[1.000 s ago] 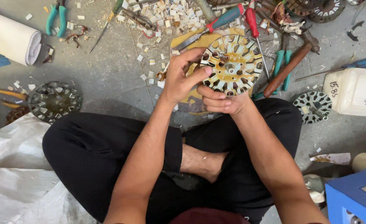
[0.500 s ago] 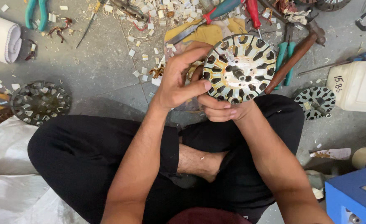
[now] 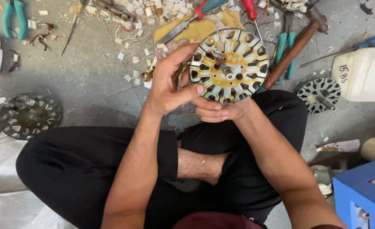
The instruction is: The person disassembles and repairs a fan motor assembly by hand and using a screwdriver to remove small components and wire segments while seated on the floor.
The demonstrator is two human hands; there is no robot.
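Head view: the person sits cross-legged on a grey concrete floor (image 3: 89, 89) and holds a round slotted motor core (image 3: 230, 65), rust-stained and pale, in the upper middle of the frame, face up toward the camera with its short centre shaft visible. The right hand (image 3: 221, 111) supports the core from below, its fingers curled under the lower rim. The left hand (image 3: 170, 87) grips the left rim, thumb laid across toward the right hand, fingers bent around the edge; both hands are closed on the core.

Judged step: the core is being held up and inspected or turned, its slots appearing empty of wire. My reading is that the next move calls for a steady hold on the rim and a tool brought in from the floor, since both hands are occupied now.

Floor and surroundings: a darker slotted disc (image 3: 29, 115) lies at the left of the frame, well apart from the hands. A smaller slotted disc (image 3: 320, 94) lies at the right, just beside a white plastic canister (image 3: 363, 74). A wooden-handled hammer (image 3: 295, 46) lies near the core at upper right. Teal-handled pliers (image 3: 12, 17) lie at upper left. Small pale scraps (image 3: 132, 40) litter the upper floor. A blue box (image 3: 361, 193) stands at lower right; white sheeting (image 3: 0, 186) lies at lower left.
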